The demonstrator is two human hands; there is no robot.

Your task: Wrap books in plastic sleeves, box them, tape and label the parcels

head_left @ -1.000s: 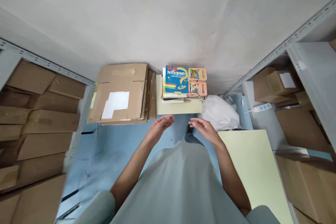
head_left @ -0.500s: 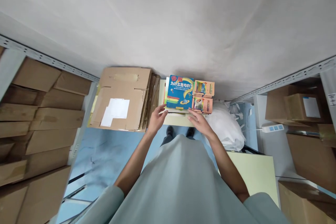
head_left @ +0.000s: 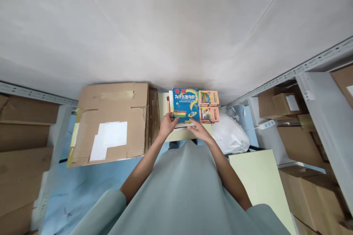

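A blue picture book lies on top of a stack of books on a small pale table against the wall. Two small orange booklets lie to its right on the same stack. My left hand grips the blue book's near left corner, thumb on the cover. My right hand touches the stack's near edge with its fingers stretched toward the blue book.
Flattened cardboard boxes lean to the left of the table. A white plastic bag sits to its right, and a pale green board lies nearer me. Metal shelves with cartons flank both sides. The floor is blue.
Both hands have moved forward from open air to the book stack. The left hand has closed on the blue book's corner, and the view has shifted closer to the wall.
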